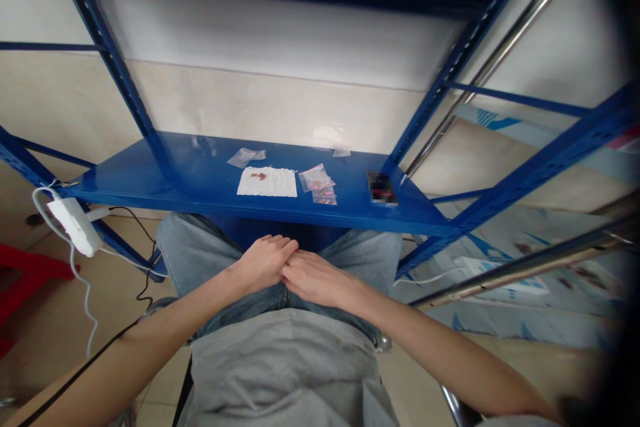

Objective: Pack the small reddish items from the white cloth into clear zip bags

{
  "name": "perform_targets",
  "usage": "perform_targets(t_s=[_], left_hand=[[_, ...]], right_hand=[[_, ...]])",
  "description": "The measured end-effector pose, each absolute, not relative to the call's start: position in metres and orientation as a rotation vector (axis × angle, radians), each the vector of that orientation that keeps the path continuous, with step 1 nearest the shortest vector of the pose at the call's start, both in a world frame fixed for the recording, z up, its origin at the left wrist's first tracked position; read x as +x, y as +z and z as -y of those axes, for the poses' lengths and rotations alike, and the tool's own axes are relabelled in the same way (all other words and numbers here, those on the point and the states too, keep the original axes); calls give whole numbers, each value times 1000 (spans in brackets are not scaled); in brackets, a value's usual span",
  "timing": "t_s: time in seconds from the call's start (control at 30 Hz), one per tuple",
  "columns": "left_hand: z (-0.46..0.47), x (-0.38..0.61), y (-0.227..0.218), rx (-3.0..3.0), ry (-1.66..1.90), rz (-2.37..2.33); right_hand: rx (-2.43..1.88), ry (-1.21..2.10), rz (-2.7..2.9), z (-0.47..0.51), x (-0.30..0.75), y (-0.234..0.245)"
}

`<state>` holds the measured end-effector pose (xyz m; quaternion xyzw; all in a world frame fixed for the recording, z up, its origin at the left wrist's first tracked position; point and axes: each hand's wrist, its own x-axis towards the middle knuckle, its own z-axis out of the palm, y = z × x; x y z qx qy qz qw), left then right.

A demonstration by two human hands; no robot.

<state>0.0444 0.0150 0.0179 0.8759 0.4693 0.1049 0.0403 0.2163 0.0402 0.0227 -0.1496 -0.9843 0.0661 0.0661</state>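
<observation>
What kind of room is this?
It looks like a storeroom or small workroom: there's a blue metal shelf rack, small plastic bags on its shelf, and a white power strip hanging from its frame.

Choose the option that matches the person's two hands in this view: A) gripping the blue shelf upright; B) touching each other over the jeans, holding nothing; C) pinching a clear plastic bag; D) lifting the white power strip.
B: the left hand and right hand meet empty above the jeans.

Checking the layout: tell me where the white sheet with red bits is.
In the head view, the white sheet lies on the blue metal shelf, near its front edge, with a clear plastic bag behind it and pink-filled clear bags to its right.
</observation>
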Motion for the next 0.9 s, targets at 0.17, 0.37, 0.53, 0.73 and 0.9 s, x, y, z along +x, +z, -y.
perform_targets(t_s=[0.17,0.37,0.53,0.73,0.9], left_hand=[[-15,46,18,2704,338,-1429],[-23,26,33,2707,479,-1502],[-36,8,23,2333,829,-1509],[-52,13,3,1635,1179,-1230],[-44,12,16,1277,1286,-1114]], right_hand=[[-462,165,3010,-41,214,23],[-456,163,2898,-43,207,39],[-385,170,2710,-62,196,46],[-685,300,2450,-153,146,76],[-946,222,2488,-238,106,80]])
